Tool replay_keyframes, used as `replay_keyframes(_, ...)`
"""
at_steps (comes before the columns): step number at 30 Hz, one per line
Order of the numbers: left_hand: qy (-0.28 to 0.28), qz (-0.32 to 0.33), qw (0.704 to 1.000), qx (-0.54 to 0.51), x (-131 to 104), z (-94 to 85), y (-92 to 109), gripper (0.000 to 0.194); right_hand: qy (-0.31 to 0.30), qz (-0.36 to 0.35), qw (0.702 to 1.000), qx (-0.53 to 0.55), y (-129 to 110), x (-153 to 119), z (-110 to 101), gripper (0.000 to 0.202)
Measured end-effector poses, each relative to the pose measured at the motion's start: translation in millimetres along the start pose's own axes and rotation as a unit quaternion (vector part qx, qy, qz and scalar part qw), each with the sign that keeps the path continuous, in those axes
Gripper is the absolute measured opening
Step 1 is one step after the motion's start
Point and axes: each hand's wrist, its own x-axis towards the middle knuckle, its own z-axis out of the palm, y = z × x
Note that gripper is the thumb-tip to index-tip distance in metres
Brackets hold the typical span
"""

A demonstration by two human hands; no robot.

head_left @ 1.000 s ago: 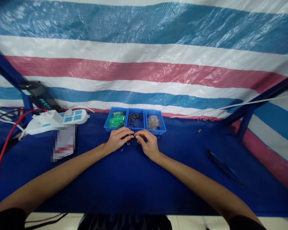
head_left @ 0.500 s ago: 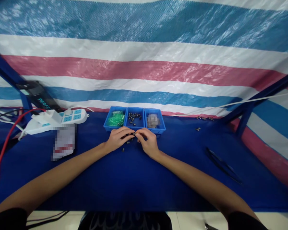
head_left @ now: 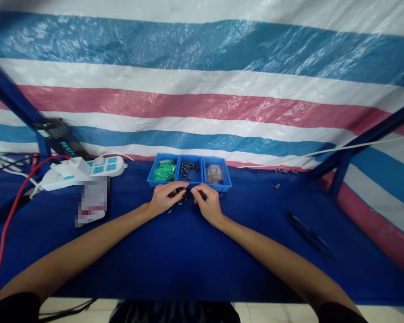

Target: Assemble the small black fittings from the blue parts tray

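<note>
Three joined blue bins stand on the blue table: one with green packets (head_left: pixel 164 170), one with small dark screws (head_left: pixel 189 169), one with clear plastic pieces (head_left: pixel 215 173). Just in front of them, my left hand (head_left: pixel 164 198) is pinched near several loose screws (head_left: pixel 180 203); what its fingertips hold is too small to name. My right hand (head_left: pixel 207 202) faces it with thumb and fingertips together, a small gap away, and anything between them is too small to make out. One more screw (head_left: pixel 169 211) lies below my left hand.
On the left are a white power strip (head_left: pixel 109 166), a phone-like object (head_left: pixel 93 202) and a red cable (head_left: pixel 11 208). Dark tweezers (head_left: pixel 311 237) and small screws (head_left: pixel 276 186) lie on the right. A striped sheet (head_left: pixel 202 103) hangs behind.
My hands have moved slightly apart; their fingertips were touching before. The whole view has shifted a little, with the bins lower in it.
</note>
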Motion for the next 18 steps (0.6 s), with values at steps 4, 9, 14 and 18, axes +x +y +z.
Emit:
replay_keyframes(4, -0.002, -0.004, 1.000, -0.009, 0.2, 0.3, -1.7, 0.015, -0.006, 0.001, 1.000, 0.010, 0.5, 0.2, 0.2, 0.021)
replay_keyframes(9, -0.003, -0.007, 1.000, -0.023, 1.7, -0.4, -3.2, 0.011, -0.007, 0.000, 1.000, 0.010, -1.0, 0.7, -0.2, 0.023)
replay_keyframes(14, -0.009, -0.026, 0.999, -0.040, 1.7, -0.1, -4.4, 0.012, -0.011, 0.004, 1.000, 0.017, -1.1, 0.4, -0.2, 0.024)
replay_keyframes(18, -0.018, -0.019, 0.998, -0.049, 0.8, 0.2, -5.3, 0.013, -0.009, -0.002, 1.000, 0.011, -1.4, -0.2, -0.3, 0.023)
